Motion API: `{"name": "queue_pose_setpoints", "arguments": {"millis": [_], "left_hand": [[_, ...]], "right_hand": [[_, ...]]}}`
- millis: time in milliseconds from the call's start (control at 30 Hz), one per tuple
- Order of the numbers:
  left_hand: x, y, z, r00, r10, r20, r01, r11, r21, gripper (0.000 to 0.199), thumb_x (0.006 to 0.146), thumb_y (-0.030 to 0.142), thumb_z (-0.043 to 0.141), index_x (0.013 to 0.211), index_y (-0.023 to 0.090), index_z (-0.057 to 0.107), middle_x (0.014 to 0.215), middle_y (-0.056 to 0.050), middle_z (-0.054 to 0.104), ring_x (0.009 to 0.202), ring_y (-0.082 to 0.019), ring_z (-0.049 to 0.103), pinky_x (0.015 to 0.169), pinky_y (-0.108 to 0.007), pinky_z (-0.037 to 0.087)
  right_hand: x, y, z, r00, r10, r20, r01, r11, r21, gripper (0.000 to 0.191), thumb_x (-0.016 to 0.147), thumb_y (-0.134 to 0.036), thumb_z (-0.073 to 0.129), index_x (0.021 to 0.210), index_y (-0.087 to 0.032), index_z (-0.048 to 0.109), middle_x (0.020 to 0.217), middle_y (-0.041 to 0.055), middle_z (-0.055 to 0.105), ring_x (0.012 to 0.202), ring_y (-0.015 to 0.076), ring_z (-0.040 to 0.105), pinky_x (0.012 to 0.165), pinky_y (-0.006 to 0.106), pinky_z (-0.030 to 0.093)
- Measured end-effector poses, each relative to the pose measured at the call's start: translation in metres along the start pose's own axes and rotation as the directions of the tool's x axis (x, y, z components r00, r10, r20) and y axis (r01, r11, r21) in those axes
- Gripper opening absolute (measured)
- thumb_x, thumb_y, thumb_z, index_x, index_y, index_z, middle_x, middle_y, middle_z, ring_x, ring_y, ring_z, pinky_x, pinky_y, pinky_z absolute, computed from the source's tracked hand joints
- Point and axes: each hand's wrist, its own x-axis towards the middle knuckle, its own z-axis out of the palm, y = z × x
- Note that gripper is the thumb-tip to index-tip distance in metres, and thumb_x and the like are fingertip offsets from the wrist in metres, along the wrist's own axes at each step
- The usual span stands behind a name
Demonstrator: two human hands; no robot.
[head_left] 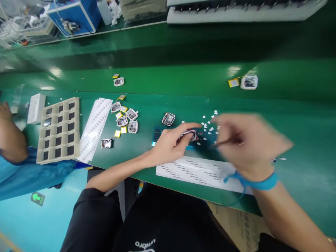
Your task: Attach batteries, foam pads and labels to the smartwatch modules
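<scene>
My left hand (168, 145) is closed around a small white-rimmed electronic device case (193, 134), held on its side just above the bench; the fingers hide most of it. My right hand (246, 143) is smeared by motion to the right of the case. A thin dark tool (223, 141), perhaps tweezers, sticks out of its fingers toward the left hand. Small white bits (209, 128) lie scattered between and behind the hands. Behind my left hand sits an open watch-like case (168, 119) with its circuitry showing. A blue strap (258, 182) circles my right wrist.
White printed strips (189, 169) lie along the front edge. Several open cases (131, 114) with yellow-edged batteries are grouped on the left, beside a compartment tray (58, 131) and a white box (36, 108). Another case (249, 82) lies back right. A co-worker's arm (12, 136) is at far left.
</scene>
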Motion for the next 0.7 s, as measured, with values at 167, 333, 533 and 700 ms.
{"name": "queue_pose_setpoints", "arguments": {"millis": [167,333,533,700], "left_hand": [[-0.001,0.002,-0.002,0.998,-0.057,0.007,0.057,0.993,-0.105,0.034,0.105,0.028,0.045,0.135,0.016,0.056,0.098,-0.006,0.079,0.049,-0.004,0.046,0.048,-0.02,0.04],[0.0,0.004,-0.002,0.994,-0.112,0.019,0.112,0.95,-0.292,0.019,0.1,0.024,0.051,0.118,0.019,0.049,0.084,0.0,0.07,0.048,-0.004,0.052,0.047,-0.019,0.042],[-0.001,0.005,-0.001,0.995,-0.069,-0.07,0.044,0.949,-0.312,0.017,0.1,0.024,0.055,0.116,0.018,0.056,0.072,0.005,0.058,0.05,-0.004,0.051,0.047,-0.018,0.041],[-0.004,0.01,-0.005,0.997,-0.075,-0.03,0.068,0.978,-0.199,0.024,0.104,0.027,0.051,0.124,0.017,0.057,0.069,0.005,0.057,0.053,-0.006,0.052,0.05,-0.02,0.041]], "right_hand": [[0.016,0.03,-0.018,0.962,0.142,-0.234,-0.196,0.954,-0.227,0.06,0.098,-0.009,0.056,0.158,-0.018,0.051,0.146,0.0182,0.063,0.129,0.0405,0.067,0.092,0.045,0.064],[0.0,-0.006,-0.007,0.996,-0.092,-0.014,0.09,0.992,-0.084,0.081,0.095,-0.003,0.064,0.161,-0.043,0.041,0.105,-0.0044,0.081,0.079,0.0177,0.078,0.058,0.028,0.058],[-0.004,-0.026,-0.001,0.983,-0.18,-0.035,0.181,0.983,0.015,0.057,0.092,-0.007,0.073,0.145,-0.024,0.059,0.107,-0.0002,0.081,0.081,0.0146,0.077,0.058,0.026,0.053],[-0.011,-0.026,0.005,0.988,-0.157,-0.004,0.157,0.987,-0.044,0.041,0.089,0.004,0.063,0.123,-0.018,0.066,0.111,0.0018,0.08,0.085,0.0125,0.076,0.062,0.024,0.054]]}}
